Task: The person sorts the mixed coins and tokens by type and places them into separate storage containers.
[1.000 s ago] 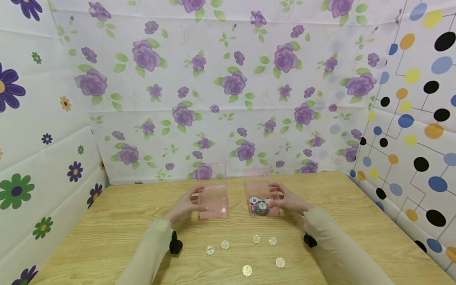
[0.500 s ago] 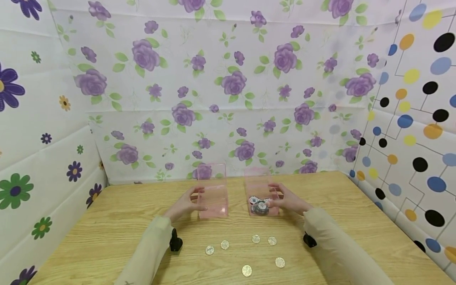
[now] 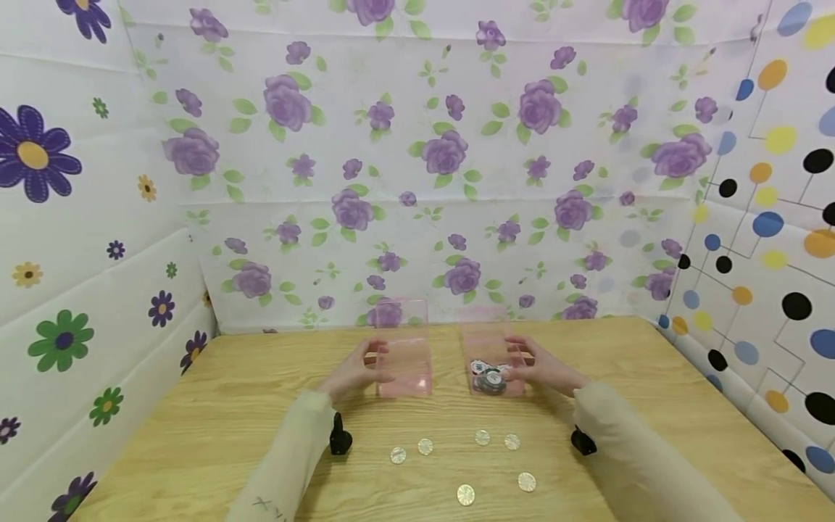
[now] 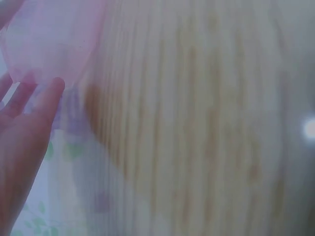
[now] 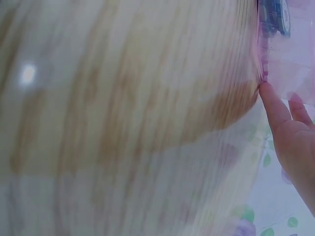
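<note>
Two transparent pink plastic boxes stand side by side with their lids raised at the back. My left hand holds the left box by its outer side, with the thumb at the front and the other fingers further back. On the other side, my right hand grips the right box in the same way. Several poker chips lie in the right box. In the left wrist view, fingertips meet the pink wall. The right wrist view has fingertips at the box edge beside dark chips.
Several gold-coloured coins are scattered on the wooden table in front of the boxes, one coin being nearest. A flowered cloth hangs behind the table, with patterned cloths at both sides.
The head view has turned slightly left, so everything sits further right in it. Both hands keep their places on the boxes, and the coins lie as before.
</note>
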A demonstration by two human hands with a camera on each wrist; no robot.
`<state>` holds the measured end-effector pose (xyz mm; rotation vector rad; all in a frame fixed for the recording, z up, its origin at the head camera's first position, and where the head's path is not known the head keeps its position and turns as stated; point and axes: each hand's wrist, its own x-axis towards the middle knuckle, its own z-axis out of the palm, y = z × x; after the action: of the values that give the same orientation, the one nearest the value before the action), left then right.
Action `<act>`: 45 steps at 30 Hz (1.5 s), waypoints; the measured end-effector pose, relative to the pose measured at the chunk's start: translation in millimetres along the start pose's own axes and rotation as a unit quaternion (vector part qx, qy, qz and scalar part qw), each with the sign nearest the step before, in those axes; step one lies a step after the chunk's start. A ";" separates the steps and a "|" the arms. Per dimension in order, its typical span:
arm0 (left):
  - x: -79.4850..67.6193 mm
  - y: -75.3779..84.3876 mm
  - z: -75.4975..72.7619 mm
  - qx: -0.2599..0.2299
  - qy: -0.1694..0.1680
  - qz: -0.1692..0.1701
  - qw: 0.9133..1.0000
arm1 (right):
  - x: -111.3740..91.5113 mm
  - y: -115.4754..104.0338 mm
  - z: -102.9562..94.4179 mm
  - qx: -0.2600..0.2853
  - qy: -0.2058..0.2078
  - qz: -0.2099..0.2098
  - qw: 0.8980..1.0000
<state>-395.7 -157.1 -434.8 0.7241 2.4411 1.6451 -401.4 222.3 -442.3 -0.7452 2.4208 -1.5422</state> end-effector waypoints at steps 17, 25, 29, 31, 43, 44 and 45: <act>0.1 -4.0 3.4 -0.040 -0.004 0.016 0.999 | -3.5 1.3 -19.5 -0.038 -0.022 -0.038 0.998; 0.4 -5.4 3.9 -0.068 -0.008 0.006 0.998 | -13.4 -19.9 -23.0 -0.088 0.065 -0.058 0.992; 0.1 -4.8 3.6 -0.077 -0.007 -0.009 0.997 | -29.6 -62.4 -8.2 -0.105 0.092 -0.086 0.986; 0.1 -5.0 3.3 -0.075 -0.008 -0.013 0.997 | -34.1 -74.0 -3.0 -0.116 0.085 -0.094 0.985; 3.7 -13.5 2.6 -0.055 -0.013 0.003 0.998 | -38.2 -68.0 14.1 -0.140 -0.105 -0.113 0.978; 4.0 -13.5 2.5 -0.054 -0.012 0.004 0.998 | -38.5 -66.7 15.6 -0.142 -0.119 -0.118 0.976; 4.0 -13.2 2.6 -0.053 -0.011 0.005 0.999 | -39.1 -65.9 17.4 -0.145 -0.131 -0.122 0.973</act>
<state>-402.6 -157.0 -447.0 0.7351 2.3188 1.7453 -340.0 205.6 -396.2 -1.2566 2.4480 -1.0820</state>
